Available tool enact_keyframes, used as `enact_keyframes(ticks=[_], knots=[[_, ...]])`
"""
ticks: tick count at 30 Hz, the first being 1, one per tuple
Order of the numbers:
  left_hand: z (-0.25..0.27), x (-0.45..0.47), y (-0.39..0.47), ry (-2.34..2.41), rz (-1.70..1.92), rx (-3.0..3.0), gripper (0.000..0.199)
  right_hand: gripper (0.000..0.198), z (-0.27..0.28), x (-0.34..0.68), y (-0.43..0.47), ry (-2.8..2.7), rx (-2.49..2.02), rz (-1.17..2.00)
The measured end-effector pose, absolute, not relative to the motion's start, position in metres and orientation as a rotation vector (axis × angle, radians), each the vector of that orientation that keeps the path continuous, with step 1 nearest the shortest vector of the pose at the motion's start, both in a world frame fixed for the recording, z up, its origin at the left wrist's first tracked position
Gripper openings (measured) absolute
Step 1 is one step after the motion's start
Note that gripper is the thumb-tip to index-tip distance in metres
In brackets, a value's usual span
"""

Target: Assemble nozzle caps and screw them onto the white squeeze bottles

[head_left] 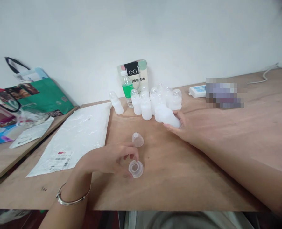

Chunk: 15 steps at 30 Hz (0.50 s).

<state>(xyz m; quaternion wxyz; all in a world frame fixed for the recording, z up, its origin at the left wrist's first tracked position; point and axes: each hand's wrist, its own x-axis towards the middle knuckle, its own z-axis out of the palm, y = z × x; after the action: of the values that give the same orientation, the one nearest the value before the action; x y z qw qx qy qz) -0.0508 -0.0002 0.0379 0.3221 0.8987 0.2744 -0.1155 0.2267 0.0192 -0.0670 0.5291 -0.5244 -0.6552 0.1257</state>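
Observation:
My left hand (pixel 118 159) is low over the table, its fingers curled round a translucent nipple with its collar ring (pixel 136 169). Just beyond those fingers is a clear dome cap (pixel 137 140); whether the hand touches it I cannot tell. My right hand (pixel 181 127) grips a white baby bottle body (pixel 171 117), tilted, its upper end pointing up and left towards the other bottles. Several white baby bottles (pixel 146 108) with clear dome caps stand grouped behind it. Another capped baby bottle (pixel 117 105) stands apart on the left, leaning in the view.
A green-labelled water bottle (pixel 127 87) and a paper bag with a glasses print (pixel 143 74) stand by the wall. A white plastic mailer (pixel 83 133) covers the table's left part. Further left is a green bag (pixel 43 97). A white power strip (pixel 197 91) lies behind, on the right.

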Motion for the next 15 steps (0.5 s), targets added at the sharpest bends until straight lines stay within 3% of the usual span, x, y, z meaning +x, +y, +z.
enact_keyframes(ticks=[8, 15], knots=[[0.037, -0.057, 0.002, 0.88, -0.402, 2.393, 0.013, 0.037, -0.065, 0.226, 0.018, -1.516, -1.233, 0.368], [0.04, -0.062, 0.004, 0.974, -0.418, 2.423, 0.013, 0.041, -0.066, 0.224, 0.021, -1.374, -1.045, 0.568]])
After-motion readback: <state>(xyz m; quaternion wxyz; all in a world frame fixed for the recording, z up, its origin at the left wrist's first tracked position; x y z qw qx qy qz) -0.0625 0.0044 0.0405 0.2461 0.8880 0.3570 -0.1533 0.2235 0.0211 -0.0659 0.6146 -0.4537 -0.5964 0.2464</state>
